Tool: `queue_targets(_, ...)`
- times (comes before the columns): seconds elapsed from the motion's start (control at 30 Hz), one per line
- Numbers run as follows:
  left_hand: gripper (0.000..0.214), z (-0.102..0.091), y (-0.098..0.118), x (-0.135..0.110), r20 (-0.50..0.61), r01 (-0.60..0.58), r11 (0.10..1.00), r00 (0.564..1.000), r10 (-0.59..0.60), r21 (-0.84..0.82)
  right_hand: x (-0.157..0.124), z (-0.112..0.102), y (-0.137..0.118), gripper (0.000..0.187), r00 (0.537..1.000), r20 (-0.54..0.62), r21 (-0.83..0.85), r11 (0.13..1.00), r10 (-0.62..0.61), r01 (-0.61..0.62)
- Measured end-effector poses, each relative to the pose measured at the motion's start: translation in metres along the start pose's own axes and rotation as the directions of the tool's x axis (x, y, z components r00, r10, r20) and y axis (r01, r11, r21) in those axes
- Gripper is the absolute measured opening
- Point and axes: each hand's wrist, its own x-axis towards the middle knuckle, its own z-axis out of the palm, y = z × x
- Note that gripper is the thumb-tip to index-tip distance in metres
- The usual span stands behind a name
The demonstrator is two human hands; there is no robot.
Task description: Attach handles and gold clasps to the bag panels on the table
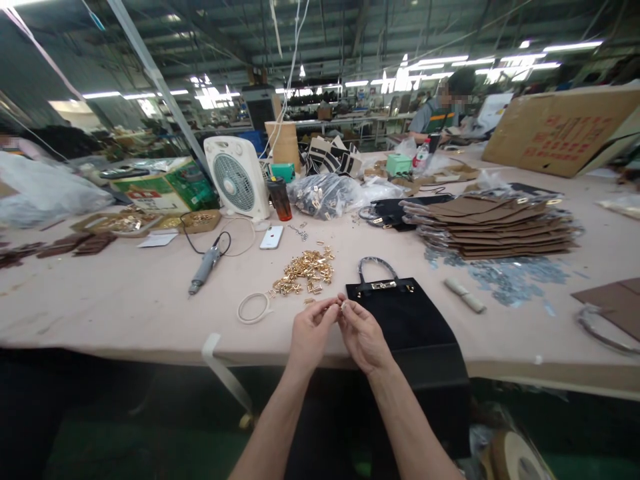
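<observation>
Fingertips of our left hand [310,333] and right hand [363,337] meet, both pinched on a small metal fitting [342,307] and lifted clear of the table [150,300], probably so we can see it closely. The pile of gold fittings [306,270] lies near at eleven o'clock, within easy reach. The black handbag [400,320] lies flat just beside the right hand at two o'clock.

pinkish table [125,293] carries: black bag [405,320], gold fittings [305,270], white ring [254,308], phone [271,237], rotary tool [204,269], fan [235,177], brown panel stack [495,227].
</observation>
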Motion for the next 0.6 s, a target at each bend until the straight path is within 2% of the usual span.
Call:
queue_targets(0.13,0.037,0.004,0.004,-0.005,-0.041,0.004,1.000,0.999,-0.004,0.003,-0.006,0.005,0.001,0.027,0.999,-0.002,-0.010,0.999,-0.033,0.033)
queue_targets(0.23,0.036,0.006,0.012,-0.011,-0.034,0.003,1.000,0.999,-0.003,0.012,-0.011,0.007,0.000,0.033,0.999,0.007,-0.020,0.999,-0.043,0.043)
queue_targets(0.33,0.037,0.007,0.023,-0.016,-0.018,0.025,0.999,1.000,-0.026,-0.021,-0.014,0.004,-0.009,0.032,0.986,0.016,-0.160,0.973,-0.168,0.168)
queue_targets(0.4,0.039,0.007,0.030,-0.019,-0.005,0.057,0.997,0.998,-0.057,-0.057,-0.017,0.002,-0.019,0.019,0.948,0.088,-0.398,0.861,-0.307,0.316)
queue_targets(0.47,0.041,0.007,0.038,-0.022,0.007,0.090,0.992,0.996,-0.090,-0.089,-0.020,0.000,-0.031,0.010,0.888,0.226,-0.608,0.654,-0.401,0.450)
queue_targets(0.53,0.043,0.007,0.044,-0.025,0.022,0.126,0.986,0.992,-0.124,-0.113,-0.024,-0.001,-0.043,0.015,0.832,0.352,-0.693,0.478,-0.430,0.540)
queue_targets(0.6,0.043,0.009,0.047,-0.029,0.043,0.167,0.976,0.986,-0.162,-0.142,-0.029,-0.001,-0.052,0.022,0.796,0.418,-0.704,0.398,-0.438,0.589)
